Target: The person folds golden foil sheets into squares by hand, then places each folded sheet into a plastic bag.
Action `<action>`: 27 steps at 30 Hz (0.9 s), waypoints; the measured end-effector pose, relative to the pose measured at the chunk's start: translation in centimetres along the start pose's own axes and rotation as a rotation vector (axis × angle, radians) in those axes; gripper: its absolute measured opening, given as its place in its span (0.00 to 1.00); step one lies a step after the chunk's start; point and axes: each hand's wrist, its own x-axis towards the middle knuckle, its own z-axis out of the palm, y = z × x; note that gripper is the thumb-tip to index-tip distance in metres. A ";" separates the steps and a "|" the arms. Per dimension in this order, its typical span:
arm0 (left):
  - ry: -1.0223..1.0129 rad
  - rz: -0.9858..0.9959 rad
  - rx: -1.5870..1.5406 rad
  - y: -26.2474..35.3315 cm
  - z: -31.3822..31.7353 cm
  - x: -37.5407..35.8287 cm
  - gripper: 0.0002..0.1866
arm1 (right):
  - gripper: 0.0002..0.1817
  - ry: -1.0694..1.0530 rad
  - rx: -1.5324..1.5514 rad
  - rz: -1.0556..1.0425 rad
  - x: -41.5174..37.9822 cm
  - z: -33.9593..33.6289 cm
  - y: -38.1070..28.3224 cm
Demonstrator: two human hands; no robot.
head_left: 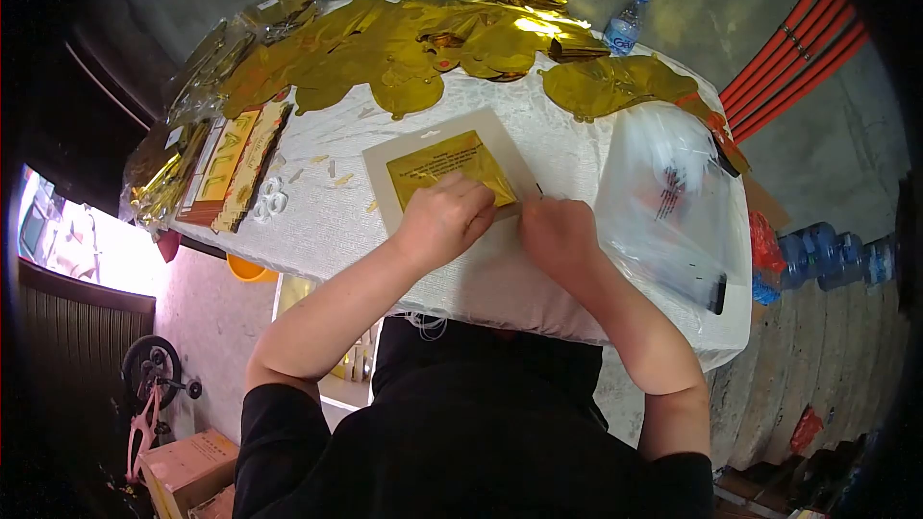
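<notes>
A flat packaging bag [383, 169] with a pale border and a hang hole lies tilted on the table in front of me. Gold foil with small dark printed text shows through its window. My left hand [444, 219] is closed over the lower part of the bag, its fingers bent against the foil area. At the bag's lower right edge, my right hand [560, 231] is curled shut, gripping the border; its fingertips are hidden. Gold foil balloons [404, 38] lie flat in overlapping piles along the far side, beyond both hands.
A stack of clear plastic bags [663, 192] lies to the right. Left are printed card strips [223, 168], small white rings [271, 200] and wrapped foil packs [173, 168]. A water bottle [627, 23] stands at the far edge of the white-covered table [327, 231].
</notes>
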 end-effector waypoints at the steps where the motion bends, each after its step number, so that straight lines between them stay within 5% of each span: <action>1: -0.001 -0.001 -0.001 0.0 0.0 0.0 0.05 | 0.05 -0.001 0.000 0.000 0.1 0.1 0.0; 12: -0.222 -0.060 -0.107 -1.3 -0.8 1.0 0.07 | 0.05 0.051 0.074 -0.063 0.5 1.0 0.9; 16: -0.143 -0.011 -0.120 -1.6 -1.0 1.9 0.11 | 0.07 0.048 0.043 -0.050 0.5 1.1 0.8; 18: -0.291 0.055 -0.036 -2.2 -0.7 2.1 0.14 | 0.08 0.040 0.031 -0.051 0.4 1.4 1.1; 27: -0.274 0.053 -0.084 -2.6 -0.1 1.7 0.14 | 0.06 0.059 0.222 -0.039 0.4 0.8 2.1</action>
